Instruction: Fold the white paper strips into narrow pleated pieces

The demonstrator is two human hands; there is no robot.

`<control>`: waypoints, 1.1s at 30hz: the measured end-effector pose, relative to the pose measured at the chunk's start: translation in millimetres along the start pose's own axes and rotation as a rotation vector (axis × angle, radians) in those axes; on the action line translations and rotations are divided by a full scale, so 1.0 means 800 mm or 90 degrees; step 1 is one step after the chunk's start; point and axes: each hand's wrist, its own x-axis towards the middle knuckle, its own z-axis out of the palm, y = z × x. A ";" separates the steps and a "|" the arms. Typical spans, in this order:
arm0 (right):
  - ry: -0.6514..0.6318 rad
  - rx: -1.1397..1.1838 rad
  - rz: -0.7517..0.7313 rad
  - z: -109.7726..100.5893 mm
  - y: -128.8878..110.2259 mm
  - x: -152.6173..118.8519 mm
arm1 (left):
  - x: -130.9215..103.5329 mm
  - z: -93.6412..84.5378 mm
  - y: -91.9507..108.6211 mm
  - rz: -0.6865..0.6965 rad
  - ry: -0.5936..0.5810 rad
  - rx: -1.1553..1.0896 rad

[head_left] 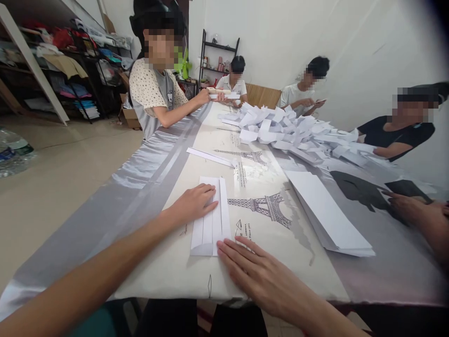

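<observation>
"Where's the folded white paper (207,228)?"

"Flat on the Eiffel Tower tablecloth (164,278), directly in front of me."

"And your grip?"

"Nothing clenched. My left hand (199,200) lies loosely across it, probably to stop it sliding; my right hand (254,264) rests open-fingered at its near-right corner, likely steadying that edge."

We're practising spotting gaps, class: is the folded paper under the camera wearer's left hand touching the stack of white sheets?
Apart. The head view shows the tablecloth, with its printed tower, between the folded paper and the stack of white sheets.
</observation>
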 end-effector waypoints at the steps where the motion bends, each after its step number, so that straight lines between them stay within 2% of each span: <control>1: -0.002 0.019 0.003 -0.001 0.003 -0.001 | 0.000 0.000 0.000 0.002 0.002 0.000; 5: -0.012 0.064 0.011 -0.003 0.011 -0.002 | -0.001 -0.001 0.000 -0.001 0.002 -0.004; 12: 0.004 0.082 0.060 -0.002 0.001 -0.001 | -0.001 -0.001 0.002 0.017 0.008 0.012; 16: -0.008 0.114 0.071 -0.005 0.002 -0.001 | 0.003 -0.013 0.011 0.077 0.061 0.046; 18: -0.010 0.113 0.085 -0.009 0.004 0.000 | 0.001 -0.025 0.016 0.107 0.069 -0.004; 20: -0.007 0.101 0.115 -0.013 0.005 0.001 | -0.002 -0.039 0.019 0.144 0.006 -0.130; 23: -0.015 0.093 0.155 -0.019 0.006 0.004 | -0.008 -0.053 0.021 0.197 -0.187 -0.328; 25: -0.026 0.097 0.172 -0.023 0.006 0.005 | -0.009 -0.056 0.022 0.207 -0.249 -0.394; 29: -0.027 0.156 0.214 -0.025 0.004 0.005 | -0.008 -0.049 0.024 0.182 -0.263 -0.422; 33: 0.018 0.352 0.283 -0.016 0.004 0.002 | -0.009 -0.045 0.024 0.182 -0.276 -0.414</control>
